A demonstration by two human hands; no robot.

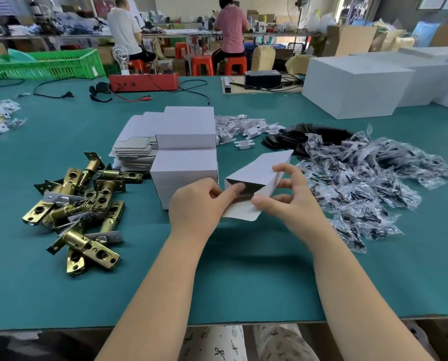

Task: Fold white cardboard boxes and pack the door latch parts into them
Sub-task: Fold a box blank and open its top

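Table (243, 277): the green work surface gives you a bare patch right in front of you, so folding happens near you while the supplies ring that patch within arm's reach.
Big white boxes (355, 89): you have them parked far right, well apart from the work.
Bagged parts (368, 183): this heap of clear bags with dark contents lies just right of your hands, probably so your right hand can draw from it without crossing over; what is in the bags I cannot tell.
Latches (79, 204): the brass pile sits to your left, near your left hand, ready to go in once a box is shaped.
Folded boxes (186, 155): you stack the finished-looking ones just beyond your left hand, between the latches and the work in hand.
Flat blanks (137, 149): the unfolded stack sits touching the left of that stack, slightly farther off.
Small white inserts (243, 128): scattered at the far side, right of the stacks.
Box in hand (256, 175): you hold it above the table, centre, its open end toward you and its flap hanging down, so it looks mid-fold and still empty.
Left hand (199, 204): your thumb and curled fingers pinch the box's left edge at the open mouth to steady it.
Right hand (288, 199): your thumb and fingers grip the right side wall, fingers spread, likely to square it.
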